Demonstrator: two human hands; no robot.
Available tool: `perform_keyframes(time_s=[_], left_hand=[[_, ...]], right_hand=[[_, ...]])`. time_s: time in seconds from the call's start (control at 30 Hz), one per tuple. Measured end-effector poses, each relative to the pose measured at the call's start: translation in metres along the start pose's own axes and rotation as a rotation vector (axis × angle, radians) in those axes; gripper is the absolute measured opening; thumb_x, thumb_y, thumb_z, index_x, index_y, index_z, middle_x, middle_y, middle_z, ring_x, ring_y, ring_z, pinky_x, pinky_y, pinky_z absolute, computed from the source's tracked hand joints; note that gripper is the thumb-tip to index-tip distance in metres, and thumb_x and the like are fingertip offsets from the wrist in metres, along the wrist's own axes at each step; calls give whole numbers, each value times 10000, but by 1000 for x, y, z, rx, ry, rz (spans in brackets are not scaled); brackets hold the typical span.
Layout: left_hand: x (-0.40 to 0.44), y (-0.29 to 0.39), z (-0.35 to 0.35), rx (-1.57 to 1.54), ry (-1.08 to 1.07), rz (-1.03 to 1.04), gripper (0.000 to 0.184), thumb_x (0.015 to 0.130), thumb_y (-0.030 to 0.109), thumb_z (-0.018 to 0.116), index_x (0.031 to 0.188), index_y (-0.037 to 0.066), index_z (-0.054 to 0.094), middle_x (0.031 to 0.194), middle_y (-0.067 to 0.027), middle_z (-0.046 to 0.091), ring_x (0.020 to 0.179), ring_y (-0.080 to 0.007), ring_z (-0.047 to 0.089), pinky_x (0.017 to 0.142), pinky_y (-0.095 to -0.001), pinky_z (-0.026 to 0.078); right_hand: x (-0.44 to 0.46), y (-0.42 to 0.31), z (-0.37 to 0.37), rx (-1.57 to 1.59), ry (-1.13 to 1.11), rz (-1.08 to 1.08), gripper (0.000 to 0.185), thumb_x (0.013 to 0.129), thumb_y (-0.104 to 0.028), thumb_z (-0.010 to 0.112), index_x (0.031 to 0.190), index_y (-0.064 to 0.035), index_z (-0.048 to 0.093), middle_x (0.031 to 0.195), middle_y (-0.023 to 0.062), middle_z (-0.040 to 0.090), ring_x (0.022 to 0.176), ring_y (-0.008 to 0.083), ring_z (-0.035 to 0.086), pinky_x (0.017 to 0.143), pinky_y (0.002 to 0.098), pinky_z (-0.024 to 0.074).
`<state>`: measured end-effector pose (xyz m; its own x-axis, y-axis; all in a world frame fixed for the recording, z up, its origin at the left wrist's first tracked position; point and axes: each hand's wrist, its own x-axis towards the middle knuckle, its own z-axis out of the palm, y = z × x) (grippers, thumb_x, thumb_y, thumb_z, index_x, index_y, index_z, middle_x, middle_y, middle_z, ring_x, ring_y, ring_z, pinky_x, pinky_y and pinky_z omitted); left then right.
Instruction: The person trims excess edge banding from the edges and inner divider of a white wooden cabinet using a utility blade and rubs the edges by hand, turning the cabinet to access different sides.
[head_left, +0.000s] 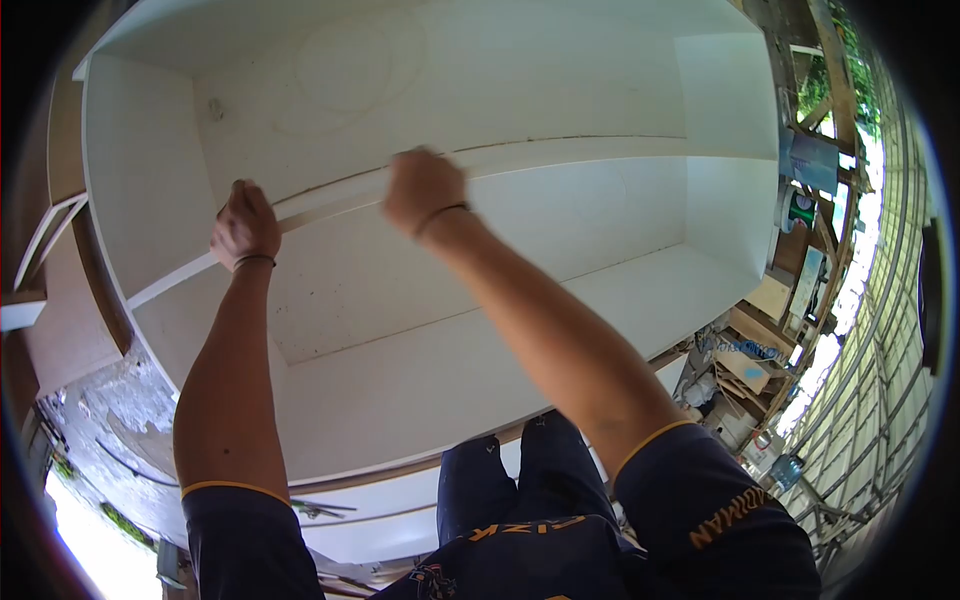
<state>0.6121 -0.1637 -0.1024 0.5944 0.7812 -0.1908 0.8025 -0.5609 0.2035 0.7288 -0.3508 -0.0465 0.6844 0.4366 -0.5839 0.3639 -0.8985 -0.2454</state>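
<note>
Writing first. Orange lettering on the right sleeve (660, 490) of a dark shirt (545, 565), slanted and upside down from this view; ends in what looks like "MAN". More orange letters on the shirt front, inverted, a Z among them; rest uncertain. Green-labelled can (801, 208) and blue panel (812, 160) at right, print too small to read.

White cabinet (480, 375) lies open towards the person; narrow white board (560, 157) spans it from end wall to end wall. Left hand (246, 224) at the board's left stretch, fingers curled; whether clamped on it, cannot tell. Right hand (426, 190) blurred, balled up at the board further along; grip cannot be told.

Edges: near rim close to the thighs. Wide bare bays either side of the board. Brown panels (75, 300) crowd the left end; wood scraps (750, 345) beyond the right.
</note>
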Motion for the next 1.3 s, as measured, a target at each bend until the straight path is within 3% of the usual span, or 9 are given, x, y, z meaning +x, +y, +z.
perform_keyframes(time_s=[0.07, 0.17, 0.37, 0.4, 0.57, 0.83, 0.9, 1.07, 1.3], left_hand=[[3, -6, 9, 11, 9, -18, 342, 915, 437, 329, 925, 198, 573, 915, -110, 661, 866, -386, 606, 703, -501, 469], [6, -17, 15, -10, 83, 20, 398, 916, 497, 328, 916, 186, 577, 884, -119, 646, 841, -389, 593, 693, -491, 460], [23, -29, 18, -158, -163, 82, 592, 904, 562, 333, 895, 85, 682, 831, -65, 695, 789, -233, 657, 696, -373, 469], [33, -36, 26, -234, -270, 61, 588, 910, 555, 358, 912, 72, 694, 860, -96, 698, 820, -254, 660, 726, -376, 479], [-26, 48, 47, -34, -89, 532, 501, 923, 491, 416, 1000, 75, 684, 957, -139, 679, 897, -333, 640, 802, -412, 481], [-149, 353, 86, -3, -259, 677, 319, 924, 374, 441, 1003, 139, 643, 936, -161, 655, 891, -372, 615, 758, -446, 488], [-169, 413, 105, -3, -250, 705, 300, 919, 363, 447, 1015, 156, 641, 935, -156, 657, 890, -371, 616, 757, -444, 490], [-220, 586, 163, -10, -273, 810, 275, 913, 338, 445, 992, 156, 636, 957, -143, 657, 906, -372, 609, 775, -448, 492], [-298, 790, 222, -150, -314, 811, 217, 896, 283, 484, 929, 135, 641, 945, -125, 663, 895, -323, 623, 780, -409, 497]], right_hand=[[-7, -33, -6, 289, -175, 25, 191, 727, -52, 515, 849, -24, 660, 937, 207, 644, 910, 352, 617, 819, 428, 502], [-44, 3, 3, 536, 232, -9, 269, 786, -49, 491, 1003, -56, 651, 968, 173, 619, 955, 335, 584, 841, 406, 481], [-172, 257, 44, 466, 616, 163, 226, 764, 11, 542, 961, -44, 638, 804, 138, 598, 704, 281, 587, 626, 368, 478], [-207, 306, 55, 474, 533, 351, 254, 764, -19, 518, 980, -67, 643, 852, 137, 605, 802, 301, 593, 697, 403, 481], [-354, 482, 102, 389, 776, 718, 248, 739, -16, 581, 974, -45, 657, 759, 128, 595, 655, 248, 603, 618, 344, 489], [-362, 627, 82, 453, 940, 651, 237, 760, -1, 591, 987, -39, 649, 793, 80, 575, 682, 217, 577, 658, 349, 461], [-352, 672, 64, 143, 854, 460, 219, 763, 0, 596, 968, -63, 642, 770, 58, 554, 689, 216, 552, 695, 370, 424], [-328, 776, 51, 132, 822, 295, 242, 746, 0, 596, 969, -88, 630, 766, 53, 546, 720, 252, 544, 706, 390, 403], [-326, 779, 48, 272, 722, 397, 208, 717, -55, 609, 914, -105, 653, 754, 57, 559, 735, 237, 568, 715, 384, 416]])
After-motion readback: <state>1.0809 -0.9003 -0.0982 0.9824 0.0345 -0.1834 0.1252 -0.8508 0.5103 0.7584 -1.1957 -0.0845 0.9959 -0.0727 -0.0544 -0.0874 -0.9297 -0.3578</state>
